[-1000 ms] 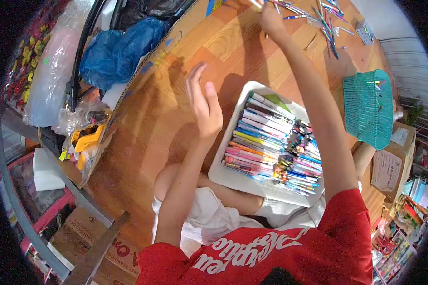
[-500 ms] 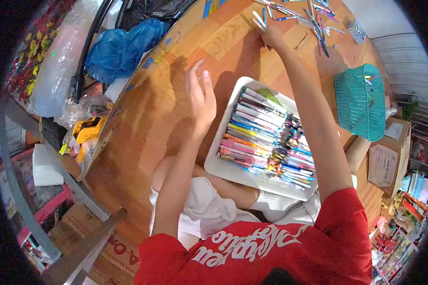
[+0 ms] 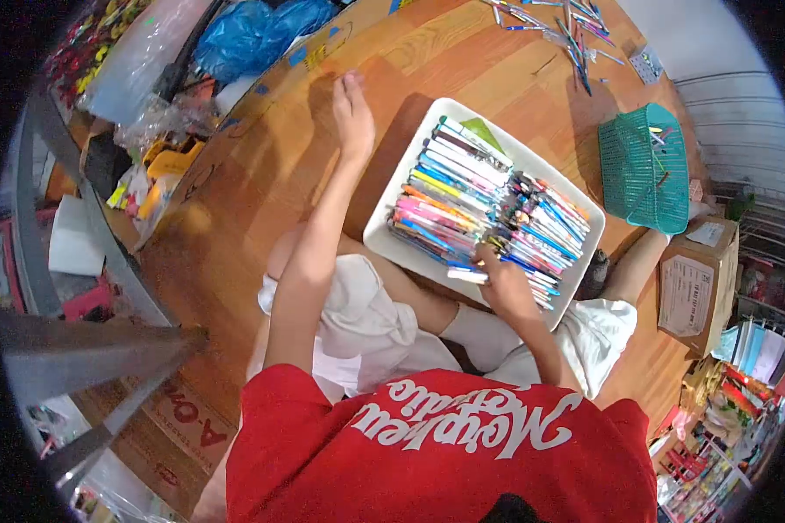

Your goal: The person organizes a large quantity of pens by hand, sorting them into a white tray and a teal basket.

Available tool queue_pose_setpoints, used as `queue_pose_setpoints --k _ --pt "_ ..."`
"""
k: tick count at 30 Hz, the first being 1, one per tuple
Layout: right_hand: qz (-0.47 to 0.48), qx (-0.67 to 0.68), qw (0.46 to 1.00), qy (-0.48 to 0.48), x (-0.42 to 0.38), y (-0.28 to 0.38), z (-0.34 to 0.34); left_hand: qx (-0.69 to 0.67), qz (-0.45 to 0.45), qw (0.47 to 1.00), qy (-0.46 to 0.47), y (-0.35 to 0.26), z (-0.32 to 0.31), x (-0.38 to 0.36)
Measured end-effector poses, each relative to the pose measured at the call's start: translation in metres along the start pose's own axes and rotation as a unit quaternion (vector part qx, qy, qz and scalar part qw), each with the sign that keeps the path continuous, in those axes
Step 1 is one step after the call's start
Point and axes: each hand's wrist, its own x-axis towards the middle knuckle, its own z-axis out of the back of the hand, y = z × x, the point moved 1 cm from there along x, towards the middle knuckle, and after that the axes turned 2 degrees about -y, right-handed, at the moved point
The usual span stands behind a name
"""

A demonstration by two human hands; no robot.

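A white tray (image 3: 382,205) lies before me, filled with pens (image 3: 449,205) in two columns, a left one and a right one. My right hand (image 3: 508,283) is over the tray's near edge, its fingers closed on a few pens (image 3: 467,275) with white and blue parts, at the lower end of the left column. Raised above the wooden floor (image 3: 392,65), left of the tray, my left hand (image 3: 353,118) has its fingers stretched out and holds nothing.
Loose pens (image 3: 576,39) are scattered on the floor beyond the tray. A teal basket (image 3: 645,170) with a few items stands to the right, near a cardboard box (image 3: 699,283). Blue plastic bags (image 3: 257,39) lie at upper left; a metal frame (image 3: 105,349) is at left.
My right hand has come back from the scattered pens to the tray's near edge with pens in it. My left hand stays raised and open. The camera view has shifted.
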Motion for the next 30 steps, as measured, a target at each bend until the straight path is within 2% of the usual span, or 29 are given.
queue_pose_setpoints --k 5,8,13,16,17,20,21,24,27,30 --pt "0.015 -0.042 0.999 0.019 -0.01 -0.008 -0.031 0.063 -0.066 0.996 0.005 0.031 0.006 0.011" --pt "0.034 -0.075 0.997 0.001 -0.006 -0.008 -0.045 0.033 -0.019 0.999 -0.005 0.027 0.006 0.01" --pt "0.023 -0.091 0.995 -0.026 0.002 0.0 -0.053 0.027 -0.005 1.0 0.001 0.021 0.002 0.009" --pt "0.035 -0.01 0.998 -0.055 0.005 0.003 -0.041 0.018 -0.009 1.0 0.009 0.03 0.0 0.013" --pt "-0.037 0.041 0.998 0.022 0.009 0.006 -0.027 0.014 -0.012 1.0 0.011 0.037 0.0 0.016" --pt "-0.054 0.208 0.977 -0.005 0.007 0.013 0.0 0.017 0.014 1.0 0.02 0.025 0.0 0.012" --pt "-0.032 0.232 0.972 -0.03 0.006 0.011 -0.001 0.014 0.017 1.0 0.019 0.025 -0.001 0.011" --pt "0.033 0.13 0.99 0.047 0.01 0.011 0.006 0.007 0.026 0.999 0.02 0.026 -0.003 0.011" --pt "0.023 0.045 0.992 0.117 0.02 0.019 -0.013 0.007 0.034 0.999 0.021 0.026 0.001 0.012" --pt "0.119 0.001 0.992 0.029 0.026 0.026 -0.039 0.011 0.035 0.999 0.015 0.02 0.004 0.011"
